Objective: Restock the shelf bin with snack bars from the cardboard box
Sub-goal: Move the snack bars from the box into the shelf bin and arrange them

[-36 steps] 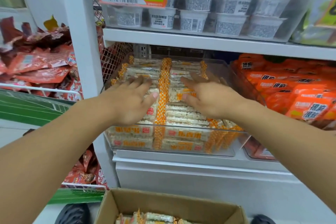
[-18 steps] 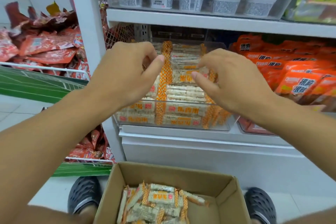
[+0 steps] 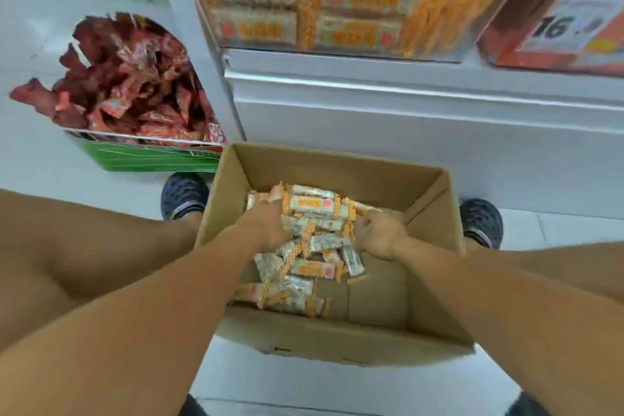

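Note:
An open cardboard box (image 3: 429, 284) stands on the floor between my feet, below the shelf. A loose pile of white and orange snack bars (image 3: 314, 246) lies in its left half. My left hand (image 3: 268, 226) reaches into the pile's left side, its curled fingers sunk among the bars. At the pile's right edge, my right hand (image 3: 380, 235) is curled round the ends of some bars. The clear shelf bin (image 3: 341, 51) sits above at the top of the view, filled with neat rows of the same bars.
A green floor display (image 3: 152, 159) with red snack packets stands to the left of the box. A bin with a 16.8 price tag (image 3: 567, 27) sits right of the shelf bin. The white shelf base (image 3: 405, 111) rises just behind the box. My shoes (image 3: 184, 194) flank it.
Both hands have left the shelf bin and dropped into the cardboard box. My view has tilted down from the shelf to the floor.

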`<state>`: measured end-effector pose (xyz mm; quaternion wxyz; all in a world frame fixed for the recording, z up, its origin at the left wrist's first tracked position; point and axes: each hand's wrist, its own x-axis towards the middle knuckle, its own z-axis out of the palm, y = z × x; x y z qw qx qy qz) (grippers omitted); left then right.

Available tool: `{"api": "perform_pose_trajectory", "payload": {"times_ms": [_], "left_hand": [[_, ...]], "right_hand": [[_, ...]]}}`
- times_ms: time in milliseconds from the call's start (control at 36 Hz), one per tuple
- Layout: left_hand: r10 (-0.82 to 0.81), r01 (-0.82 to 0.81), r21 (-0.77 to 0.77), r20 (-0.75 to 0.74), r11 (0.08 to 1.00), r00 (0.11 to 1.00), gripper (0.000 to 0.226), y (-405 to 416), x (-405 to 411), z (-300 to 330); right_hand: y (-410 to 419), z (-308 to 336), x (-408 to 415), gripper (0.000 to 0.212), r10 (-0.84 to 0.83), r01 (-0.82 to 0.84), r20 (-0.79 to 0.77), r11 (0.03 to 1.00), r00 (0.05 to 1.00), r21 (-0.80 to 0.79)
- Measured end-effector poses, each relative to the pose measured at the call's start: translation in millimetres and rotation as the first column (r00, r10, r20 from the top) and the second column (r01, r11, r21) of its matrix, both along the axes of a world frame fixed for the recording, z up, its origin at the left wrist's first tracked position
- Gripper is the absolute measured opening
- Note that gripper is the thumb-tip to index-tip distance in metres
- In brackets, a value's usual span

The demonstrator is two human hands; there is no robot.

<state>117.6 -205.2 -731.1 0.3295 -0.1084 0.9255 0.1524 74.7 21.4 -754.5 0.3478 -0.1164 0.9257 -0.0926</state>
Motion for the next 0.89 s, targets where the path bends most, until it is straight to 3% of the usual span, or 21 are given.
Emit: {"api": "perform_pose_trajectory", "payload": {"times_ms": [83, 111, 167, 250, 389, 444, 500, 556, 611, 667, 694, 722, 778, 833, 889], "left_hand": [[0.098, -0.102, 0.068, 0.066, 0.992, 0.993, 0.051, 6, 10, -25], [0.122, -0.131, 0.096, 0.101, 0.987, 0.987, 0.043, 11, 12, -31], [0.135, -0.152, 0.128, 0.133, 0.98, 0.982, 0.033, 20, 10, -41], [0.092, -0.104, 0.067, 0.171, 0.992, 0.981, 0.032, 29, 10, -54], [0.121, -0.147, 0.06, 0.316, 0.987, 0.941, 0.033, 36, 17, -63], [0.173, -0.217, 0.089, 0.355, 0.972, 0.919, 0.034, 38, 16, -62], [0.279, -0.363, 0.169, 0.383, 0.916, 0.881, 0.045, 39, 13, -61], [0.42, -0.564, 0.31, 0.423, 0.766, 0.803, 0.048, 40, 10, -61], [0.483, -0.665, 0.443, 0.461, 0.601, 0.744, 0.047, 42, 7, -61], [0.511, -0.676, 0.533, 0.445, 0.509, 0.735, 0.053, 44, 5, -64], [0.536, -0.669, 0.555, 0.411, 0.495, 0.738, 0.052, 45, 4, -66], [0.566, -0.654, 0.569, 0.359, 0.498, 0.742, 0.044, 45, 2, -67], [0.627, -0.627, 0.531, 0.212, 0.569, 0.749, 0.024, 46, 2, -66], [0.598, -0.581, 0.41, 0.101, 0.703, 0.795, 0.034, 44, 4, -66], [0.52, -0.531, 0.309, 0.124, 0.789, 0.845, 0.055, 44, 7, -60]], "right_hand": [[-3, -33, 15, 0.026, -0.088, 0.086, -0.015, 0.992, 0.996, -0.09], [-5, -40, 16, 0.026, -0.051, 0.047, -0.028, 0.993, 0.998, -0.106], [-13, -50, 12, 0.05, 0.124, -0.128, -0.053, 0.989, 0.991, -0.075], [-25, -59, 8, 0.068, 0.303, -0.3, -0.068, 0.953, 0.951, 0.043], [-39, -84, 22, 0.04, 0.407, -0.378, -0.153, 0.907, 0.901, 0.188], [-42, -92, 27, 0.031, 0.37, -0.341, -0.167, 0.923, 0.914, 0.177], [-42, -93, 25, 0.022, 0.157, -0.157, -0.089, 0.988, 0.983, 0.013], [-42, -82, 18, 0.021, -0.163, 0.198, 0.151, 0.946, 0.975, -0.258], [-39, -67, 8, 0.02, -0.328, 0.539, 0.505, 0.764, 0.798, -0.355], [-35, -47, 0, 0.01, -0.258, 0.75, 0.804, 0.583, 0.536, -0.313], [-33, -41, -5, 0.009, -0.21, 0.781, 0.858, 0.551, 0.469, -0.292], [-29, -37, -9, 0.013, -0.2, 0.776, 0.86, 0.558, 0.47, -0.294], [-25, -38, -12, 0.026, -0.292, 0.738, 0.775, 0.601, 0.56, -0.307], [-21, -51, -9, 0.029, -0.437, 0.663, 0.577, 0.701, 0.69, -0.262], [-14, -66, -1, 0.036, -0.417, 0.452, 0.271, 0.888, 0.867, -0.079]]}}
